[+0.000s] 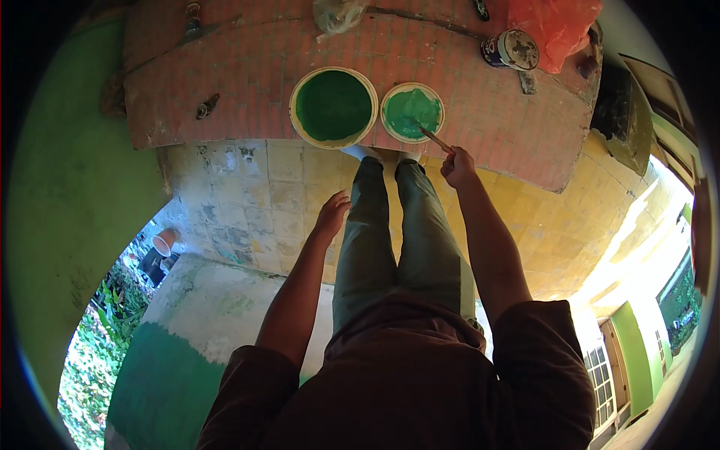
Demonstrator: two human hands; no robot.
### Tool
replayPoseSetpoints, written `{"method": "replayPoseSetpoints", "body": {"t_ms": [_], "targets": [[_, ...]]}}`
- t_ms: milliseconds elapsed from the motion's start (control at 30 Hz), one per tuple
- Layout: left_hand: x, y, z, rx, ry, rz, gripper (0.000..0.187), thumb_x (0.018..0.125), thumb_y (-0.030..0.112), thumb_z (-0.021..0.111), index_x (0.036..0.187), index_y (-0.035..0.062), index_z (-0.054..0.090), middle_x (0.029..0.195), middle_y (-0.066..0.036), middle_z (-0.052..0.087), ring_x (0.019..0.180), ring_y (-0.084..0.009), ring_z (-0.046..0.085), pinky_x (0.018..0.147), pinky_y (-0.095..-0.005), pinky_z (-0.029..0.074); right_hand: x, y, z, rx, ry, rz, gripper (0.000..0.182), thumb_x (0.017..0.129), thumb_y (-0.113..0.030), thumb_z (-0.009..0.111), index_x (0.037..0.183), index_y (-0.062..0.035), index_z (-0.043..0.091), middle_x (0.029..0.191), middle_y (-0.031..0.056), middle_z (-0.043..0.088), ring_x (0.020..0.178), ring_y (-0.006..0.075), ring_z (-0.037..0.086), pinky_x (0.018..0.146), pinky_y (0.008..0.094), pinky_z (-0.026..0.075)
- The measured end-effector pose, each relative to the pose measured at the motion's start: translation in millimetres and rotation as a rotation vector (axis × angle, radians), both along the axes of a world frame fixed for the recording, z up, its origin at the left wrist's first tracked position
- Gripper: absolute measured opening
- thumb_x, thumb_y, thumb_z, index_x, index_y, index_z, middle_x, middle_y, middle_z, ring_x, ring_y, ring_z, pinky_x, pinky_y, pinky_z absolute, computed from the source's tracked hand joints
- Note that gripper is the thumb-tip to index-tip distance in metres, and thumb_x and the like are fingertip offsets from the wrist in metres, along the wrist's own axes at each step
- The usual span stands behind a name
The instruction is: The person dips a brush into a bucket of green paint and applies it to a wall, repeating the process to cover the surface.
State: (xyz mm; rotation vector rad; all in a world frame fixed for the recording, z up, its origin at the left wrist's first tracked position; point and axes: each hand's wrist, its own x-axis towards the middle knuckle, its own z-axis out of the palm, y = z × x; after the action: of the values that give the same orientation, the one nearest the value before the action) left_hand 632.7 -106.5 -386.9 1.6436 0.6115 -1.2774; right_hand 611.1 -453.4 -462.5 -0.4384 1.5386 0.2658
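My right hand is closed on the wooden handle of a stirring stick or brush. The tool's far end dips into lighter green paint in a small round tub. Left of it stands a larger bucket of dark green paint, a narrow gap between the two. Both rest on red tiles near the edge. My left hand hangs beside my left thigh, its fingers apart and holding nothing.
A paint can stands at the upper right beside a red plastic bag. A clear plastic bag lies at the top. Behind me is a partly green-painted wall. A pinkish bucket is at the left.
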Motion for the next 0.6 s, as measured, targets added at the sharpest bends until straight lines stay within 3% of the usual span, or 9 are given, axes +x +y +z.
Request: {"method": "replayPoseSetpoints", "body": {"t_ms": [33, 167, 267, 333, 367, 433, 467, 533, 600], "targets": [[1.6, -1.4, 2.5, 0.012, -0.021, 0.007, 0.050, 0.087, 0.017, 0.056, 0.132, -0.0007, 0.044, 0.127, -0.018, 0.055, 0.121, -0.0235, 0.050, 0.101, -0.0301, 0.036, -0.9, 0.8, -4.0, -0.015, 0.047, -0.073, 0.020, 0.093, -0.021, 0.047, 0.076, -0.0090, 0.049, 0.051, -0.0029, 0.028, 0.038, 0.0105, 0.023, 0.037, 0.0272, 0.019], [6.0, -4.4, 7.7, 0.023, -0.033, -0.008, 0.048, 0.087, 0.016, 0.056, 0.131, -0.0010, 0.046, 0.125, -0.018, 0.056, 0.119, -0.0224, 0.052, 0.100, -0.0294, 0.037, 0.5, 1.7, -10.9, -0.044, 0.068, -0.123, 0.020, 0.093, -0.021, 0.047, 0.079, -0.0084, 0.051, 0.052, -0.0020, 0.029, 0.038, 0.0107, 0.024, 0.037, 0.0274, 0.020], [6.8, -8.8, 10.5, 0.028, -0.037, 0.013, 0.047, 0.087, 0.016, 0.056, 0.130, -0.0009, 0.047, 0.124, -0.017, 0.057, 0.118, -0.0216, 0.053, 0.100, -0.0292, 0.037, 4.6, 0.1, -6.9, -0.076, 0.108, -0.065, 0.018, 0.093, -0.021, 0.047, 0.089, -0.0067, 0.057, 0.052, -0.0011, 0.030, 0.038, 0.0112, 0.025, 0.037, 0.0282, 0.021], [5.1, -9.4, 7.7, 0.015, -0.043, 0.005, 0.048, 0.087, 0.016, 0.056, 0.131, -0.0006, 0.046, 0.125, -0.017, 0.057, 0.118, -0.0216, 0.052, 0.100, -0.0294, 0.037, 3.6, -2.0, 4.5, -0.160, -0.044, 0.296, 0.017, 0.092, -0.021, 0.048, 0.086, -0.0061, 0.052, 0.055, 0.0020, 0.040, 0.041, 0.0143, 0.037, 0.038, 0.0310, 0.030], [4.0, -9.9, 6.4, 0.015, -0.044, 0.007, 0.048, 0.087, 0.016, 0.056, 0.131, -0.0006, 0.046, 0.125, -0.017, 0.057, 0.118, -0.0216, 0.052, 0.100, -0.0294, 0.037, 0.1, -0.3, 4.6, -0.160, -0.045, 0.298, 0.017, 0.092, -0.021, 0.048, 0.086, -0.0061, 0.052, 0.055, 0.0020, 0.040, 0.041, 0.0143, 0.037, 0.038, 0.0310, 0.030], [1.2, -10.5, 3.7, 0.007, -0.031, 0.036, 0.049, 0.088, 0.017, 0.056, 0.132, -0.0007, 0.046, 0.126, -0.016, 0.056, 0.118, -0.0218, 0.052, 0.099, -0.0296, 0.037, -7.8, 4.2, 4.7, -0.736, -0.294, 0.933, 0.023, 0.092, -0.023, 0.048, 0.103, -0.0043, 0.057, 0.065, 0.0112, 0.057, 0.054, 0.0237, 0.055, 0.051, 0.0370, 0.044], [-0.1, -9.9, 2.5, 0.008, -0.031, 0.039, 0.049, 0.088, 0.017, 0.056, 0.132, -0.0007, 0.046, 0.126, -0.016, 0.056, 0.118, -0.0218, 0.052, 0.099, -0.0296, 0.037, -13.3, 3.7, 5.5, -0.735, -0.295, 0.935, 0.023, 0.092, -0.023, 0.048, 0.103, -0.0043, 0.057, 0.065, 0.0112, 0.057, 0.054, 0.0237, 0.055, 0.051, 0.0370, 0.044], [-2.3, -9.1, 0.1, 0.003, -0.024, 0.040, 0.049, 0.088, 0.018, 0.057, 0.132, -0.0012, 0.045, 0.127, -0.017, 0.055, 0.119, -0.0219, 0.052, 0.100, -0.0297, 0.037, -9.2, 5.4, 32.2, -0.937, -0.320, 1.155, 0.028, 0.093, -0.024, 0.048, 0.112, -0.0069, 0.058, 0.081, 0.0197, 0.064, 0.076, 0.0338, 0.064, 0.068, 0.0414, 0.048], [-4.9, -7.9, -4.5, -0.015, -0.036, 0.031, 0.050, 0.088, 0.018, 0.057, 0.132, -0.0012, 0.045, 0.127, -0.017, 0.055, 0.119, -0.0220, 0.052, 0.100, -0.0297, 0.037, -6.7, 6.7, 40.6, -0.934, -0.273, 1.203, 0.026, 0.093, -0.024, 0.049, 0.111, -0.0075, 0.059, 0.084, 0.0213, 0.064, 0.080, 0.0364, 0.064, 0.069, 0.0428, 0.048]]}}
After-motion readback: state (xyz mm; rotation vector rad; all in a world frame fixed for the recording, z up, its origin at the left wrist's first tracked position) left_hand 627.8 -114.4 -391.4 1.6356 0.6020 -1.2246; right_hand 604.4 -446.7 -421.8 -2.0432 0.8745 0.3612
